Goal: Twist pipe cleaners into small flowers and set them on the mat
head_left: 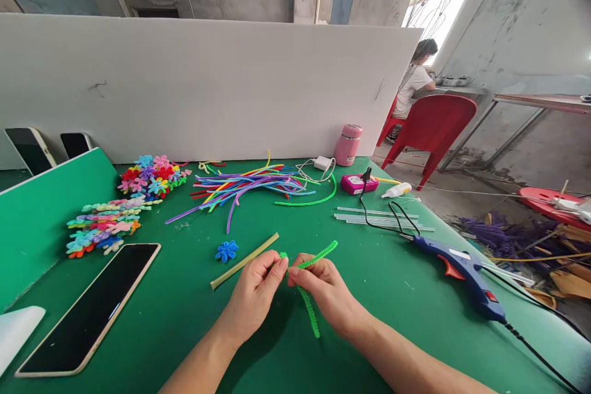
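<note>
Bright green pipe cleaner (308, 311) runs between my two hands above the green table. My left hand (258, 286) is closed, thumb against forefinger, with a bit of the green fuzz showing at the fingertips. My right hand (330, 295) pinches the same green stem, one end sticking up to the right and another hanging down. Just beyond my left hand lie a tan flat stick (244, 261) and a small blue pipe-cleaner flower (226, 251). How the stem is bent inside my fingers is hidden.
Loose coloured pipe cleaners (253, 188) lie at the back, finished flowers (152, 178) at the left. A phone (92, 311) lies front left. A blue glue gun (462, 271), clear glue sticks (378, 219), a pink box (357, 184) and a pink bottle (348, 146) are right. A person (410, 86) sits beyond.
</note>
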A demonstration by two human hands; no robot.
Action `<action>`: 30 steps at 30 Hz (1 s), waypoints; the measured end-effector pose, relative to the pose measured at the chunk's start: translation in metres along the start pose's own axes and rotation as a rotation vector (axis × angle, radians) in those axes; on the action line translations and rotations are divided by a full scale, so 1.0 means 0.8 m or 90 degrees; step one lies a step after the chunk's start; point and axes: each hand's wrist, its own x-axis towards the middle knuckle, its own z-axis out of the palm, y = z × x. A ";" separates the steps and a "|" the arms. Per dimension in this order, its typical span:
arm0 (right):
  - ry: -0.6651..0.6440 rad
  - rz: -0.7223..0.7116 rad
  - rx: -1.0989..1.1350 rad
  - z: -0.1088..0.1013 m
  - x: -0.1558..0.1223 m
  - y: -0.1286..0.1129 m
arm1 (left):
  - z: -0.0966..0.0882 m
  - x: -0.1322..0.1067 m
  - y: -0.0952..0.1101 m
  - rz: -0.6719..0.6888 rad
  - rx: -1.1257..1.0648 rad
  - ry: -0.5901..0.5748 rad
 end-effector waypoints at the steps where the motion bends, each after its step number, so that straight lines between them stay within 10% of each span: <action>1: 0.006 0.069 0.095 0.003 0.000 0.001 | 0.000 0.000 0.002 0.019 0.027 0.007; 5: 0.020 0.210 0.342 0.009 -0.002 0.005 | -0.002 0.000 0.005 0.047 0.058 0.028; 11: -0.030 0.220 0.330 0.005 -0.002 0.001 | -0.007 0.008 -0.011 -0.095 -0.234 0.051; 20: 0.128 0.152 0.479 -0.009 0.009 0.002 | -0.005 0.011 -0.010 -0.184 -0.524 0.078; 30: 0.100 0.126 0.350 -0.007 0.009 0.001 | -0.006 0.009 -0.011 -0.110 -0.311 0.060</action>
